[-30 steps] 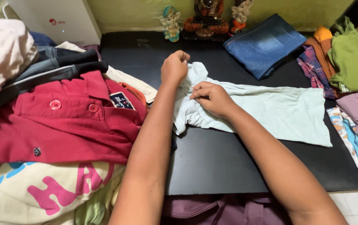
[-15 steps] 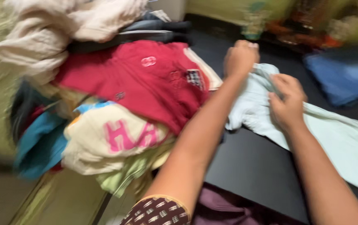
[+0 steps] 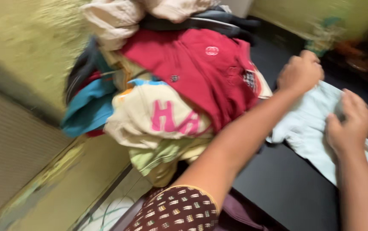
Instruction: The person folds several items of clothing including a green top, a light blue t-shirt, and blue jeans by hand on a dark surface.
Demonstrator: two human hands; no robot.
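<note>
The pale mint cotton garment (image 3: 310, 128), spread on the black desk (image 3: 286, 188) toward four o'clock, is clamped by the left grip (image 3: 300, 73) and right grip (image 3: 348, 124).

One small rectangular label (image 3: 248, 79), dark with white checks, sits on the red shirt (image 3: 201, 68) in the pile; blurred.

Heaped clothes pile (image 3: 179, 85) left of hands; bare black tabletop (image 3: 286, 188) nearer.
</note>
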